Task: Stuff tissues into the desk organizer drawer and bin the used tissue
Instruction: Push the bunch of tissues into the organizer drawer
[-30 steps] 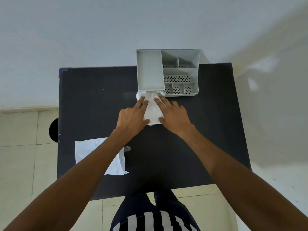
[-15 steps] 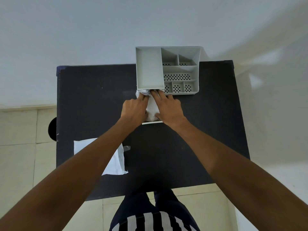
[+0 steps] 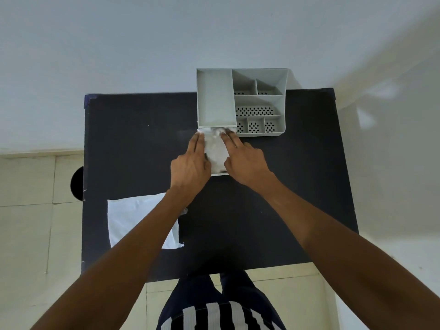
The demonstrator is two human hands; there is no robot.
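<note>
A grey desk organizer (image 3: 259, 101) stands at the far edge of the black table (image 3: 133, 144). Its drawer (image 3: 217, 173) is pulled out toward me, with only the white front edge showing between my wrists. A crumpled white tissue (image 3: 215, 150) lies in the drawer, bunched up against the organizer's front. My left hand (image 3: 190, 163) lies flat along the tissue's left side, fingers straight. My right hand (image 3: 245, 161) presses on its right side, fingertips at the organizer's face. Neither hand grips anything. A second flat white tissue (image 3: 133, 216) lies near left, partly under my left forearm.
A round black shape (image 3: 77, 184) shows past the table's left edge, low on the tiled floor. The organizer's right side has several small perforated compartments (image 3: 256, 126). A pale wall rises behind the table.
Both hands slid forward toward the organizer, pressing the tissue down and flatter. The tissue no longer spills over the near end, and the drawer's front edge now shows.
</note>
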